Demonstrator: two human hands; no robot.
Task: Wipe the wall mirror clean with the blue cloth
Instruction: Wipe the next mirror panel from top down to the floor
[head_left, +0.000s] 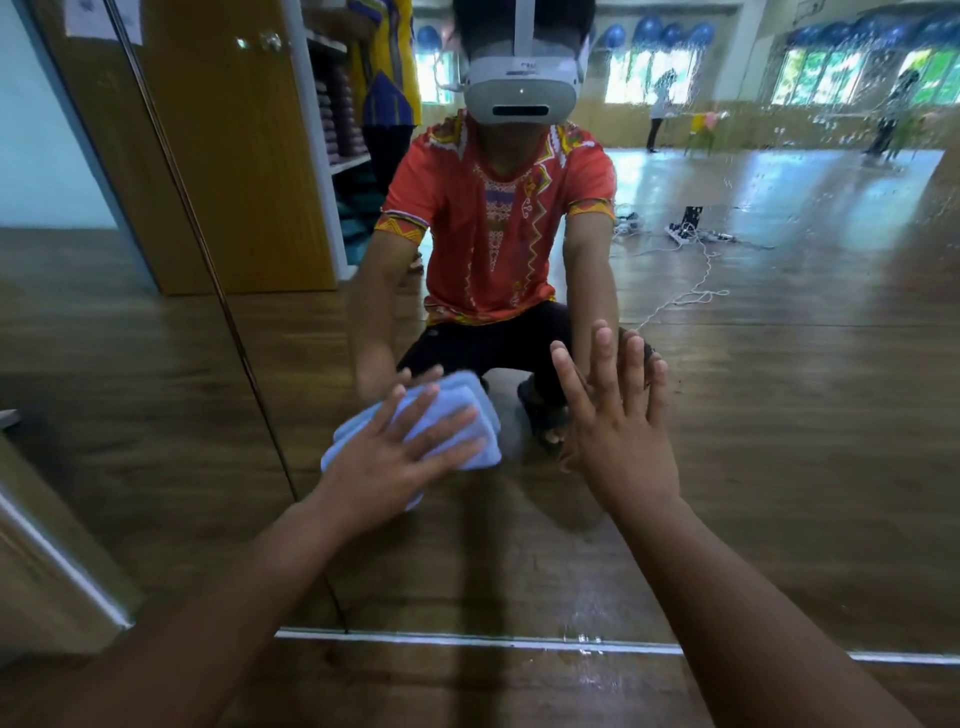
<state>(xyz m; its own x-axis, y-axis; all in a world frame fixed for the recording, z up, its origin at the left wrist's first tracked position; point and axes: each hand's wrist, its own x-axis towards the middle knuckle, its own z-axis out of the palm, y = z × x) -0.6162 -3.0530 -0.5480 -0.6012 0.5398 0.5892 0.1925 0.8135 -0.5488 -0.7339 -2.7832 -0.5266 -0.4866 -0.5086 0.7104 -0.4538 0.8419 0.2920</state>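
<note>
The wall mirror (779, 415) is facing both hands. The folded blue cloth (457, 410) is lying pressed against it under the left hand (395, 457), whose fingers are spreading straight. The right hand (618, 431) is resting flat and open on the glass just beside it.

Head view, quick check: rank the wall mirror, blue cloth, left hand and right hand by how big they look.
1. wall mirror, by far.
2. blue cloth, slightly wider than the hand pressing it, though partly covered.
3. left hand and right hand: they look alike, so no ranking between them.
</note>
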